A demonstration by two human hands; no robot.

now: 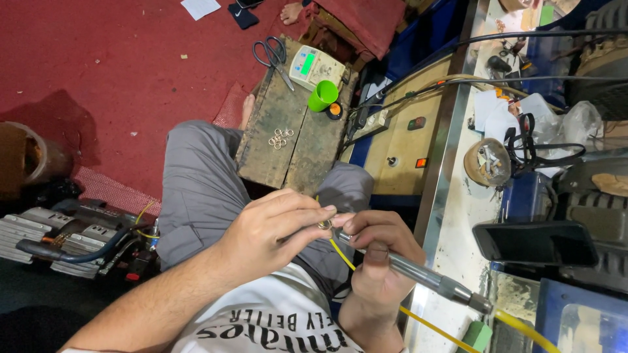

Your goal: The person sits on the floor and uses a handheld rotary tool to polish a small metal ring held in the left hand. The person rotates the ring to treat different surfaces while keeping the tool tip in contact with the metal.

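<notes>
Above a red carpet and worn wooden block (288,131) bearing loose rings (280,138), scissors (273,57) and a green cup (322,96), the left hand (275,230) pinches a small ring (324,225) between closed fingertips. The right hand (377,252) is closed around a metal handpiece (418,273), its tip touching the ring, near centre.

Floor is covered by red carpet (98,72); a worn wooden block (288,140) is set on it, with scissors (273,55), a small scale (314,65) and a green cup (322,96) laid on top. A cluttered steel-edged bench (451,216) is seen at right, crossed by black cables (523,82)
</notes>
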